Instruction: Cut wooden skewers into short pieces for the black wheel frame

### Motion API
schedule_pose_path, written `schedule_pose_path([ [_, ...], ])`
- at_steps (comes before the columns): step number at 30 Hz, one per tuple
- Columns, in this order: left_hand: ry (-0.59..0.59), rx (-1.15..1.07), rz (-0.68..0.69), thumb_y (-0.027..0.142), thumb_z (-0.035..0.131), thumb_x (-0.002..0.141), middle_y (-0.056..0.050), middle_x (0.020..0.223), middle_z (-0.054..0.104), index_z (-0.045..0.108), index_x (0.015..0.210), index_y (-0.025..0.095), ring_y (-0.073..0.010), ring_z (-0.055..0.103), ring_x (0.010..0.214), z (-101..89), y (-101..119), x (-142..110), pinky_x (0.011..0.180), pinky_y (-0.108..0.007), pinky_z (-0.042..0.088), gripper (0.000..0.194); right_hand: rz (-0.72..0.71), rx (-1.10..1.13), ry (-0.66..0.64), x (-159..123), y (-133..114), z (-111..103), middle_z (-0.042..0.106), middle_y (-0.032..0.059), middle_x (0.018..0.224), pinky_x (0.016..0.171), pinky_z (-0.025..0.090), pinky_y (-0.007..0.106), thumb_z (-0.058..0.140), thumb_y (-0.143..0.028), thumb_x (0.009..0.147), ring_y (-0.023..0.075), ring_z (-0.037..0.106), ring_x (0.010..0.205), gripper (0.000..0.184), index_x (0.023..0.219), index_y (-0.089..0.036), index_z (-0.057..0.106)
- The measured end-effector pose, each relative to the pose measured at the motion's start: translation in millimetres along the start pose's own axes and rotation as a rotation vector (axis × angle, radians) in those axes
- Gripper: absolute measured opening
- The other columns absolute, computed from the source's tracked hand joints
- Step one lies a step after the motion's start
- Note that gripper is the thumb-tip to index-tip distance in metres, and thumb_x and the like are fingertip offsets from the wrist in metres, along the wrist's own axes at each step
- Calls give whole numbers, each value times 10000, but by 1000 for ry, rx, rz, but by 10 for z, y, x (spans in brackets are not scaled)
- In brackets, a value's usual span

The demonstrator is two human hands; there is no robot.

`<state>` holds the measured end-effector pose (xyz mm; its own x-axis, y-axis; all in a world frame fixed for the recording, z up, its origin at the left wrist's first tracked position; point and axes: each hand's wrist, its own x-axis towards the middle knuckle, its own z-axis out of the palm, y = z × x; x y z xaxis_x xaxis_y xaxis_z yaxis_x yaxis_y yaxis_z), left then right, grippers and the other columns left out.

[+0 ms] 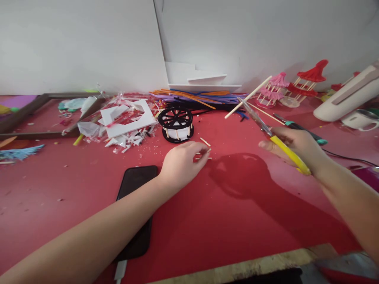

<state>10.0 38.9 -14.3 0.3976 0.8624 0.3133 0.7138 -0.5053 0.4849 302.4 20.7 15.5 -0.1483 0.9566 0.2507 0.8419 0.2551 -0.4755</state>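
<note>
My right hand (296,148) is closed around yellow-handled scissors (262,124), raised above the table with the blades toward the back. A pale wooden stick (251,94) crosses at the blade tips; I cannot tell whether the blades grip it. My left hand (185,161) is low over the red table, thumb and fingers pinched together by several short cut sticks (205,141). Whatever sits in that pinch is mostly hidden, perhaps a stick end. Just behind the left hand stands a small round frame (176,124), with a black spoked top, short pale posts and a white middle.
A black phone (137,173) lies under my left forearm. White foam scraps (130,122) and plastic litter the left back. Pipe cleaners (198,98) are bundled behind. Pink (271,90) and red (308,83) little towers, a glue gun (299,126) and a white mug (361,119) stand or lie right.
</note>
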Motion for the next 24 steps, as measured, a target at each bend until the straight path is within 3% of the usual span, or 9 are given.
schedule_pose_path([
  [3,-24,230,-15,287,534,887,-38,863,682,670,849,197,-219,641,819,-18,-44,1,659,-310,499,168,100,84,-35,88,-64,55,365,-54,505,479,277,265,586,-605,787,119,365,471,426,642,-234,434],
  [5,-8,255,-24,292,548,883,-68,964,664,666,963,191,-250,627,921,-28,-47,4,735,-350,517,175,84,52,-83,86,-81,103,349,-55,522,482,274,255,609,-634,749,115,356,496,471,624,-226,408],
  [9,153,-20,-24,314,572,879,-112,1155,612,556,1214,158,-215,600,977,-46,-9,26,805,-338,517,370,73,-33,-155,-24,-48,178,344,-63,532,465,262,232,628,-631,736,100,346,498,481,634,-214,411],
  [12,121,-332,-86,368,572,885,-75,1079,671,614,1142,186,-156,618,852,-25,24,41,695,-260,516,318,16,-91,-198,-106,-58,219,388,-62,543,465,272,226,656,-598,735,101,375,509,446,658,-211,447],
  [16,39,-566,-178,369,648,825,-54,931,722,700,993,177,-152,641,782,11,76,32,674,-251,519,260,-92,-92,-218,-150,-156,267,464,-47,591,504,319,234,664,-565,747,110,432,542,406,685,-212,473],
  [20,-30,-626,-200,323,601,860,-49,852,741,726,890,160,-168,668,787,-17,117,20,683,-260,517,208,-120,-116,-162,-179,-211,309,536,-22,646,538,357,253,654,-571,751,128,487,565,398,713,-214,481],
  [24,27,-546,-105,261,559,884,-31,785,734,712,758,166,-159,671,772,-36,107,12,704,-262,503,220,-94,-124,-87,-218,-222,340,610,11,727,579,406,274,667,-576,735,167,571,630,393,818,-212,546],
])
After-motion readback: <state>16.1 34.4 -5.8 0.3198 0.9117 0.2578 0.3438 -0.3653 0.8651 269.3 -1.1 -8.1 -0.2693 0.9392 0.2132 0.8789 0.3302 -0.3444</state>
